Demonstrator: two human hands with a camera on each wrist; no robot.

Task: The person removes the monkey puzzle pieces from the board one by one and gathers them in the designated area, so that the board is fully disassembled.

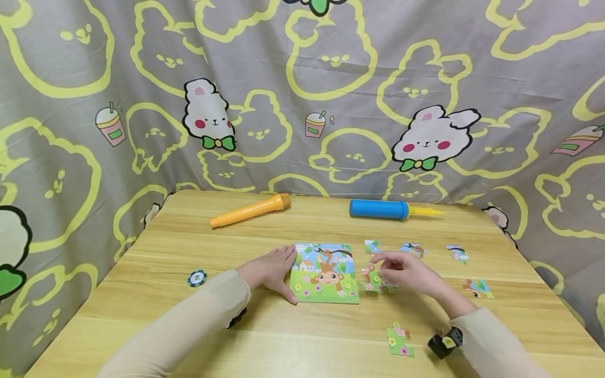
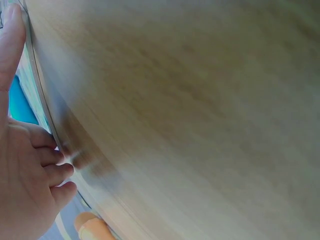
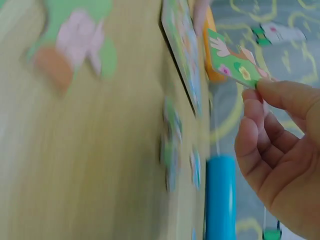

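A square puzzle board [image 1: 326, 281] with a monkey picture lies flat on the table. My left hand [image 1: 271, 270] rests at its left side, fingers spread along the edge and thumb near the lower corner. Over loose pieces to the right of the board is my right hand [image 1: 404, 270]. Between thumb and fingertips it pinches a green jigsaw piece [image 3: 235, 62] with flowers and a pale monkey hand, raised off the table in the right wrist view. The left wrist view shows mostly bare tabletop, with the left hand [image 2: 30, 175] along its left edge.
Loose jigsaw pieces lie to the right, among them a flowered one [image 1: 399, 341] in front and a blue-green one [image 1: 479, 288] farther right. At the back are an orange tube [image 1: 250, 211] and a blue hand pump [image 1: 379, 209]. A round chip [image 1: 197, 278] lies left.
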